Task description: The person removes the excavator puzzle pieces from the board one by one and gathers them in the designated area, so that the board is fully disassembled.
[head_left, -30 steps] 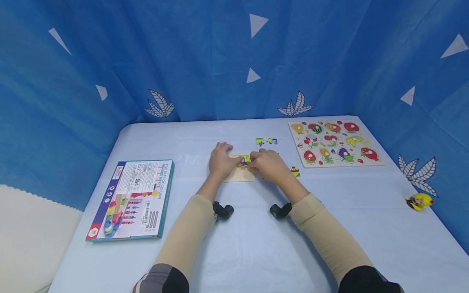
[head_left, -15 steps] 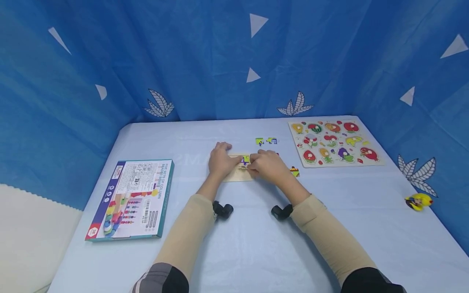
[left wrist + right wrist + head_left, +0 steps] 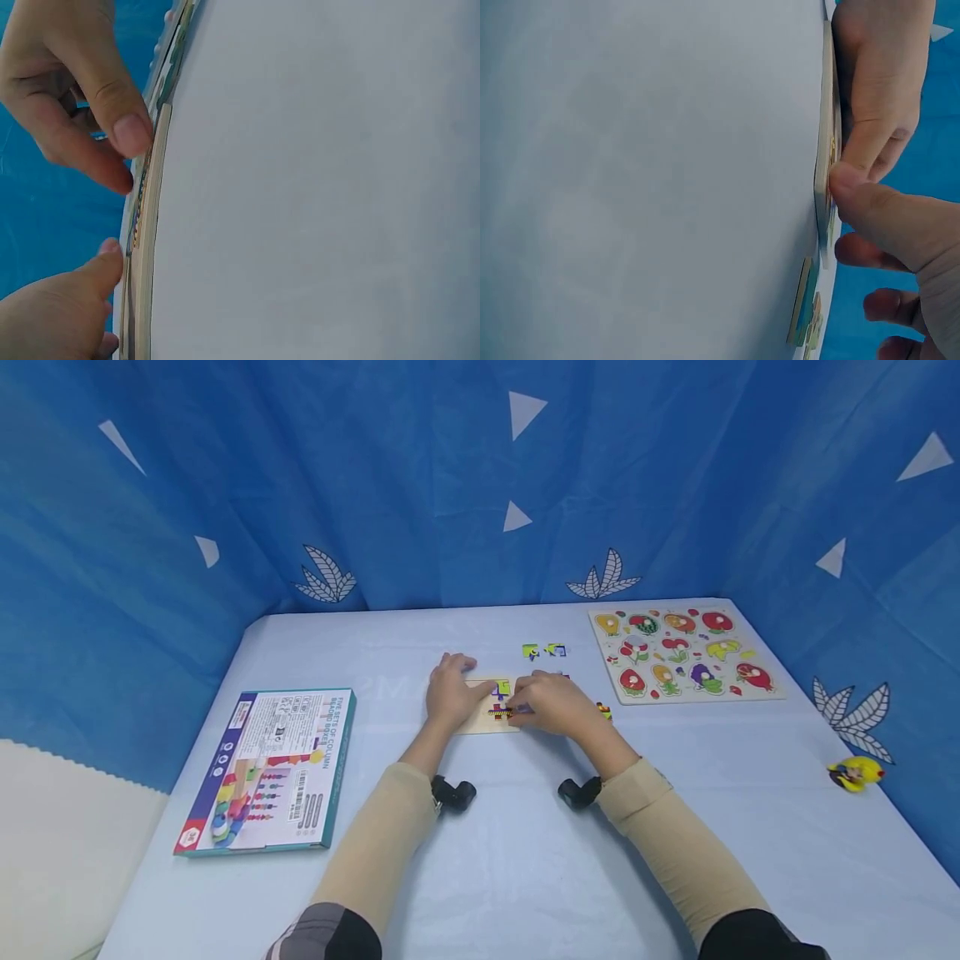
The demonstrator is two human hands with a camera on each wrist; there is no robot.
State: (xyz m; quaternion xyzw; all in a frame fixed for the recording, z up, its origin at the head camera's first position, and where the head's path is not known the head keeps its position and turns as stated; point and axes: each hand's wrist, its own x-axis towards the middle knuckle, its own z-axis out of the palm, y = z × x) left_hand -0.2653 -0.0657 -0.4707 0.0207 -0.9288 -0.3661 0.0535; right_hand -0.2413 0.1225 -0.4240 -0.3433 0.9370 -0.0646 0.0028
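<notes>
A pale wooden puzzle board (image 3: 476, 723) lies between the hands at mid-table in the head view. My left hand (image 3: 448, 690) rests at its left side, thumb stretched onto the board by a yellow-and-purple picture piece (image 3: 503, 687). Below that sits a red-and-yellow striped puzzle piece (image 3: 499, 713). My right hand (image 3: 550, 700) has curled thumb and index finger at this piece's right end, holding it low against the board. In the left wrist view the right thumb (image 3: 132, 133) is right at the board's edge. The right palm hides the board's right part.
Two loose green-yellow puzzle pieces (image 3: 543, 651) lie behind the board, and another piece (image 3: 604, 711) beside the right wrist. A fruit puzzle board (image 3: 701, 695) lies at the back right, a boxed toy set (image 3: 281, 760) at left. A yellow duck toy (image 3: 857, 772) sits near the right edge.
The right fingertips have shifted slightly toward the person; the striped piece, first hidden, then seen tilted, now lies flatter and lower on the board. The left hand stays in place.
</notes>
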